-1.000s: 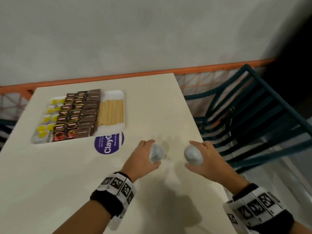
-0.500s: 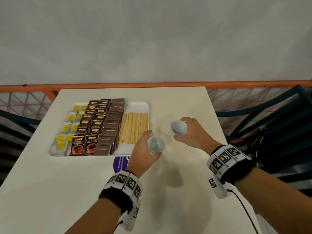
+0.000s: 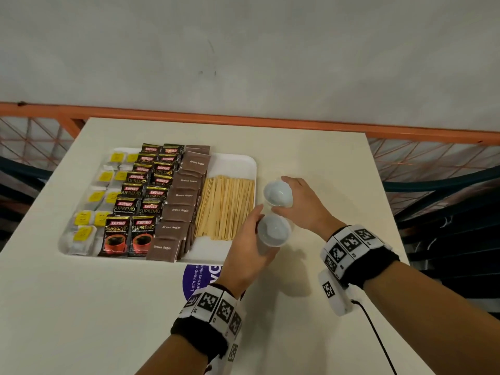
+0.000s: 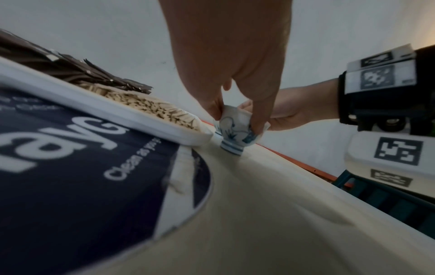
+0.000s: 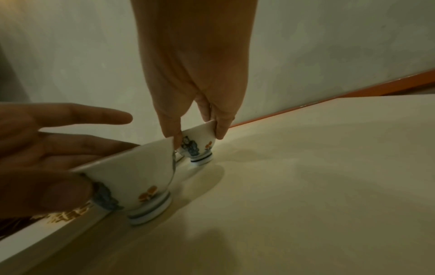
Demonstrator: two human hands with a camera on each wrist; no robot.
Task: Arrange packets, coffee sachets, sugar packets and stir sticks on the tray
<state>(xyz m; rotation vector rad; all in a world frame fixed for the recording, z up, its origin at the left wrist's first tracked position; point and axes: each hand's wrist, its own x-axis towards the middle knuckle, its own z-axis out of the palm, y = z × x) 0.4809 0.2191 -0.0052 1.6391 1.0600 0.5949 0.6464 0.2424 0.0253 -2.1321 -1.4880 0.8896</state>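
Note:
A white tray (image 3: 235, 163) holds yellow-labelled packets (image 3: 92, 209), Kopiko coffee sachets (image 3: 140, 207), brown sugar packets (image 3: 181, 209) and wooden stir sticks (image 3: 224, 209) in rows. Just right of the tray are two small painted porcelain cups. My left hand (image 3: 263, 232) pinches the nearer cup (image 3: 274, 230) from above, seen close in the left wrist view (image 4: 235, 134). My right hand (image 3: 281, 194) pinches the farther cup (image 3: 277, 198) by its rim, as the right wrist view shows (image 5: 200, 147). Both cups' feet look down on the table, almost touching each other.
A round purple sticker (image 3: 200, 277) lies on the cream table (image 3: 311, 158) in front of the tray. An orange rail (image 3: 243, 121) runs behind the table and a dark teal chair (image 3: 446, 212) stands past its right edge. A grey wall rises beyond.
Both hands carried their cups forward and left, from the table's right front to beside the tray's right edge. The cups now sit one behind the other, lower than before.

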